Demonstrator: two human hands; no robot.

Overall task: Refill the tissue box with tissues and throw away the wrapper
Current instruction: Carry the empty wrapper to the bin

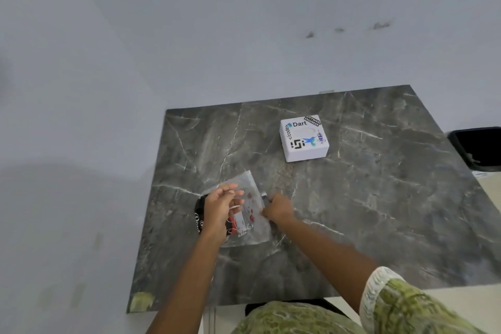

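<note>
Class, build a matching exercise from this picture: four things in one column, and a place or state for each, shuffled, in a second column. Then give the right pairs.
Things:
1. white square tissue box with stickers
2. clear plastic tissue pack with red print
3. black bin
4. dark grey marble-patterned table

Places or states:
A. at the right edge of the view, beyond the table
B. held by both hands
C. carries the box and the pack
D. stands alone, far side of the table

Pairs: 1-D, 2-B, 3-A, 4-C
</note>
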